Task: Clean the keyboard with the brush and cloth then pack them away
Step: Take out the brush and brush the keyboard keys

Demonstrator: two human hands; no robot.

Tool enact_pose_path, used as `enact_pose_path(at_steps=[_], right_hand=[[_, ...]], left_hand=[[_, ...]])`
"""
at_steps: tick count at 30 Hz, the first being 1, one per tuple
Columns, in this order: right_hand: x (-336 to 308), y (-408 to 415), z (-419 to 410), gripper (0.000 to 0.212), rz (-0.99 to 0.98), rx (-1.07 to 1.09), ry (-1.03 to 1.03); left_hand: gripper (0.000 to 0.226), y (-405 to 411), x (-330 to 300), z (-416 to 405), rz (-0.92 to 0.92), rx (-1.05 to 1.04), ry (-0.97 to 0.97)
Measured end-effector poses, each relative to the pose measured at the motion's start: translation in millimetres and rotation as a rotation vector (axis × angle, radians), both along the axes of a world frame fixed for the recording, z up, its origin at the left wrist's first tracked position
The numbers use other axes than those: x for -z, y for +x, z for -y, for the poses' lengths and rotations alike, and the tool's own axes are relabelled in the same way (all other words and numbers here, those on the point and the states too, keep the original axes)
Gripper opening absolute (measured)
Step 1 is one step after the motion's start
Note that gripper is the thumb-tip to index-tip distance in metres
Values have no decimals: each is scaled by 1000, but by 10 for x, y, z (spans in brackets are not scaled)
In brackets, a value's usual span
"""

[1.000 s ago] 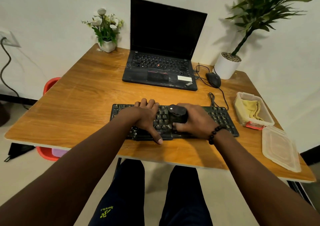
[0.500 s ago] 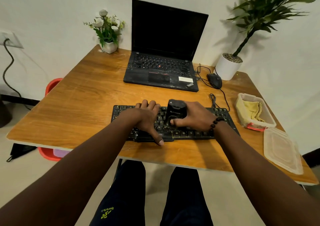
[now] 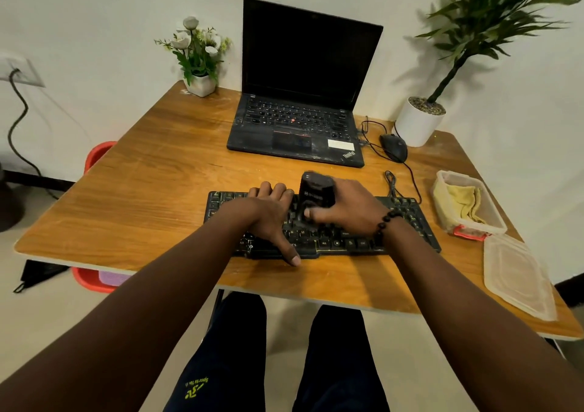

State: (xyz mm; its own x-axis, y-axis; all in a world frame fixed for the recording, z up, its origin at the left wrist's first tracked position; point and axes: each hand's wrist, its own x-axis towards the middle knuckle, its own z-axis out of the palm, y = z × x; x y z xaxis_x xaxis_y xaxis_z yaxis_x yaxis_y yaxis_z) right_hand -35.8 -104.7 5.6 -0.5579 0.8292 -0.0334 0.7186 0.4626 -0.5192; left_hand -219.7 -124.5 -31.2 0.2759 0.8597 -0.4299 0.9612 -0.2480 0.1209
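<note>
Keyboard (image 3: 407, 222) lies near the worktop's (image 3: 151, 184) front edge, left hand (image 3: 271, 218) pressing flat on it, right hand (image 3: 347, 209) gripping the brush (image 3: 316, 190) over the middle keys. Hard strokes could pop a keycap or push the board toward the edge.

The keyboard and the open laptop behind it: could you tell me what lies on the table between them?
In the head view, only bare wood lies between the keyboard and the laptop.
</note>
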Motion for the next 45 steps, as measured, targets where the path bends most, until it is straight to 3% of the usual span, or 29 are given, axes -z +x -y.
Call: enact_pose_path(at_steps=[5, 9, 13, 17, 21, 25, 28, 32, 37, 41, 45], right_hand=[[60, -88, -47, 34, 107, 32, 202], [29, -20, -31, 51, 6, 14, -88], [37, -88, -78, 39, 80, 53, 161], [6, -66, -73, 48, -23, 48, -25], [7, -115, -85, 41, 85, 43, 131], [1, -90, -99, 52, 50, 23, 6], [-6, -97, -154, 45, 144, 55, 146], [-12, -35, -157, 51, 21, 44, -35], [21, -132, -135, 42, 107, 64, 182], [-17, -85, -155, 46, 63, -3, 30], [-36, -125, -224, 40, 162, 35, 190]], left_hand=[[141, 11, -13, -3, -4, 1, 4], [142, -11, 11, 0, 13, 2, 8], [144, -8, 18, -11, 12, 8, 22], [147, -8, 24, -11, 11, -10, -3], [147, 4, 13, -16, 2, -18, -12], [146, 10, 11, -12, 3, -21, -12], [148, 15, 2, -15, -9, -24, -15], [147, 24, -14, 5, -4, -27, -21], [146, 27, -8, -1, -10, -26, -20], [148, 21, 9, 1, -8, -29, -21], [152, 29, -4, -4, -23, -30, -40]])
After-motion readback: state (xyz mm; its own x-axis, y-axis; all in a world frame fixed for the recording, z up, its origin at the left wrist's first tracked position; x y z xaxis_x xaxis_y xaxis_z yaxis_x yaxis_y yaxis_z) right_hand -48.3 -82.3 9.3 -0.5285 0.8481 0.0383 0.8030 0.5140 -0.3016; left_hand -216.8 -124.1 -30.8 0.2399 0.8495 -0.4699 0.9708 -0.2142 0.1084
